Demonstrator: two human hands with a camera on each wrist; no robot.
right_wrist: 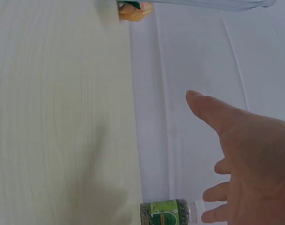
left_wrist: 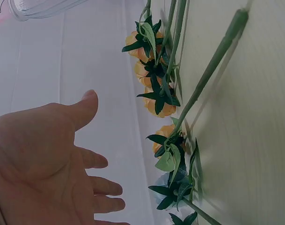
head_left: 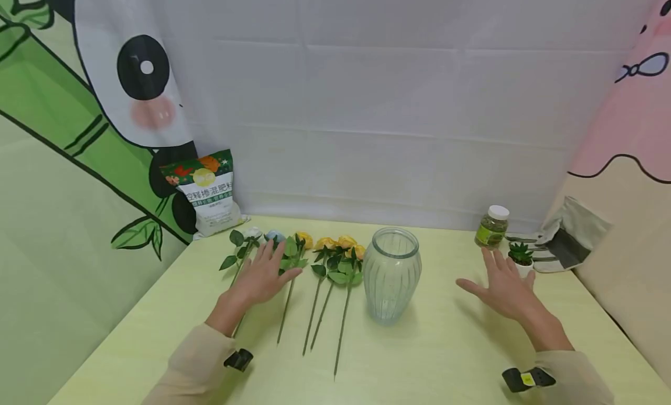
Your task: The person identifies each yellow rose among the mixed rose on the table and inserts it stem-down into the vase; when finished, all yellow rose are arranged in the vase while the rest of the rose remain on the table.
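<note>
In the head view my left hand (head_left: 264,274) hovers with spread fingers over the artificial flowers at the left, holding nothing. Beneath and beside it lie a white flower (head_left: 253,233), a blue flower (head_left: 275,235) and several yellow flowers (head_left: 326,243), their stems pointing toward me. A ribbed clear glass vase (head_left: 392,282) stands upright right of the flowers. My right hand (head_left: 507,285), fingers spread and holding nothing, is above the table at the right, close to a small potted succulent (head_left: 521,253). In the left wrist view the left palm (left_wrist: 34,164) is beside the yellow blooms (left_wrist: 160,103).
A jar with a white lid (head_left: 491,227) stands at the back right, also partly seen as a green-labelled jar (right_wrist: 165,213). Behind the succulent lies a grey-green pouch (head_left: 571,236) with dark-handled tools. A fertilizer bag (head_left: 212,198) leans at the back left. A white curtain closes the table's back.
</note>
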